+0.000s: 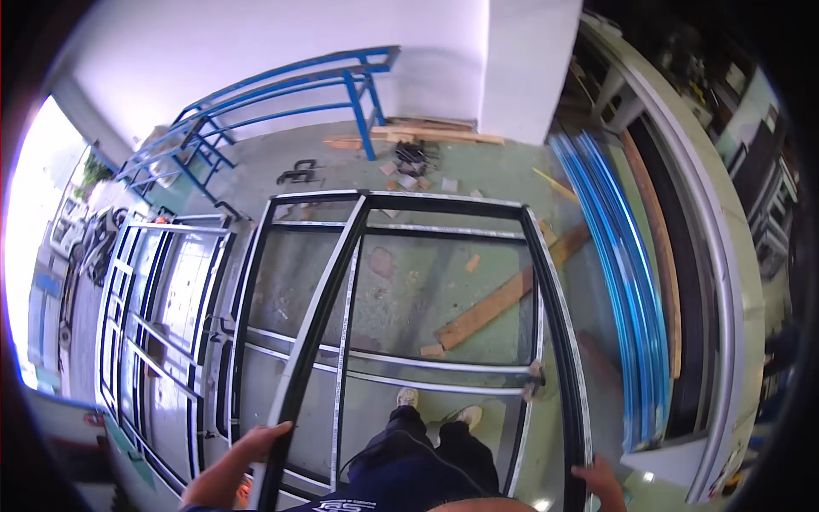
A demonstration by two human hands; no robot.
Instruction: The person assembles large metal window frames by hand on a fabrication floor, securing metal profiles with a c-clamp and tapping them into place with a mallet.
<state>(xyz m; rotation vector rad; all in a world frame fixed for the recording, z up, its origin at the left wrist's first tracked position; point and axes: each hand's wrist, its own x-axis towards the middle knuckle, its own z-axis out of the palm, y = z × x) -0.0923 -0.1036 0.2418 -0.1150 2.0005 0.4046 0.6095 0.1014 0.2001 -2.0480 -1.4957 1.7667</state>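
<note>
Hands: two, the left hand (237, 465) and the right hand (602, 480), both near, each on the dark frame (556, 307)
Dark frames held: one
Shoes: two, near, the left shoe (408, 397) and the right shoe (467, 416)
Blue railings: one (281, 90), far left
Long wooden planks on the floor: one (503, 299), middle right
Stacks of frames at left: one (158, 324)
Bundles of blue-edged strips: one (627, 282), right
</note>
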